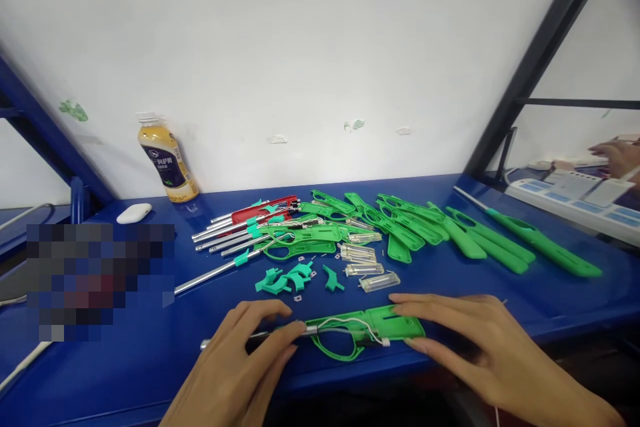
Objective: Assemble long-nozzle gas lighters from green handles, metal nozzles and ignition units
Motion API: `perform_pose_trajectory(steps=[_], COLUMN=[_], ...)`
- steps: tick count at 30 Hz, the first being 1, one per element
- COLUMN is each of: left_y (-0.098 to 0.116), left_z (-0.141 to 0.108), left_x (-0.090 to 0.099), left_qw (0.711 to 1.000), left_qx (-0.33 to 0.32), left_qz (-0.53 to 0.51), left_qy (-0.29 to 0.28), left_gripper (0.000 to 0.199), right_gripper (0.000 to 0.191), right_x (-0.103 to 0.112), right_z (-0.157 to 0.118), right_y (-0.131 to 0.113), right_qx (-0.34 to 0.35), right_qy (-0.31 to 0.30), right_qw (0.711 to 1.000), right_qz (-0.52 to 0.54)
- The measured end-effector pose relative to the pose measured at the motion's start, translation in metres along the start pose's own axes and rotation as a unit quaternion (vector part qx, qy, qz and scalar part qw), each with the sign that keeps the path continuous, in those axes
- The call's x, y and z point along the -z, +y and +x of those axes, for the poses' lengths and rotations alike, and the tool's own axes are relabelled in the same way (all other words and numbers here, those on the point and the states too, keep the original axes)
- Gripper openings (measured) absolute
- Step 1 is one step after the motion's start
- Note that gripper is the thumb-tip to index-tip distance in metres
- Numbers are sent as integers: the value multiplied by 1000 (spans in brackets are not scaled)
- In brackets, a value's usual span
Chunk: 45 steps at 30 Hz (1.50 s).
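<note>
Reads bright and diffuse, palest on the white wall (320,67) far beyond the left hand (245,353) and right hand (470,333), glinting off metal tubes (207,277) just past the left, dropping to near-black below the table edge (350,372) between both. Goes soft around the power strip (560,199) beyond the right hand, stretches toward the borders, pixelates left of the left hand.

One bottle (170,163), one white case (134,213), one power strip (570,205), one whole green lighter (540,233); at least four clear tanks (379,281), three loose teal triggers (331,278), five metal tubes (210,279); more than eight green shells (400,323), overlapping.
</note>
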<state>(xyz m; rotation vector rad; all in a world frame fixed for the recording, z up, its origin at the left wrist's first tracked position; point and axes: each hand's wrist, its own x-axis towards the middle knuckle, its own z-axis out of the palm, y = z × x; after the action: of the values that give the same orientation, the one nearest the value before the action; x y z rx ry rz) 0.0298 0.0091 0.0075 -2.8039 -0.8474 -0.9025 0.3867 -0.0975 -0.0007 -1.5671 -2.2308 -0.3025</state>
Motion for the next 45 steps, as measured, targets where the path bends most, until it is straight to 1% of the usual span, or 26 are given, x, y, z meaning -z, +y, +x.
perform_pose_trajectory(steps=[3,7,15,20,22,27,30,32,34,38,41,45], left_y=[-2,-8,-9,-10,-10,-7,-5,-5,-6,-9,-9,-8], left_z=[0,-4,-7,-6,-4,-1,-2,-3,-4,-2,0,3], left_x=[-5,-4,-4,-5,-3,1,0,-2,-3,-4,-3,0], left_qw=[999,999,998,997,996,994,995,996,997,995,993,991], left_qx=[5,10,21,19,12,8,19,18,4,-12,-3,21], left_qz=[-34,-39,-45,-72,-81,-107,-94,-84,-82,-89,-105,-126], left_qy=[-24,-34,-28,-20,-26,-28,-30,-17,-11,-31,-46,-46], left_gripper=[33,38,40,48,50,41,32,29,30,39,41,36], right_gripper=[33,32,31,30,30,27,28,28,27,26,27,27], right_x=[1,2,0,0,1,0,-2,-3,-3,-2,1,2], right_z=[0,1,0,0,1,0,-1,-2,-1,1,3,5], right_y=[0,0,0,0,0,1,2,3,3,0,-2,-1], right_qx=[1,-6,-17,-18,-17,-21,-22,-24,-28,-24,-20,-19], right_qy=[2,-3,-9,-12,-11,-14,-18,-21,-20,-10,-9,-8], right_qw=[1000,1000,999,998,998,997,996,996,997,997,998,999], right_qz=[3,17,26,56,58,71,79,79,74,66,58,50])
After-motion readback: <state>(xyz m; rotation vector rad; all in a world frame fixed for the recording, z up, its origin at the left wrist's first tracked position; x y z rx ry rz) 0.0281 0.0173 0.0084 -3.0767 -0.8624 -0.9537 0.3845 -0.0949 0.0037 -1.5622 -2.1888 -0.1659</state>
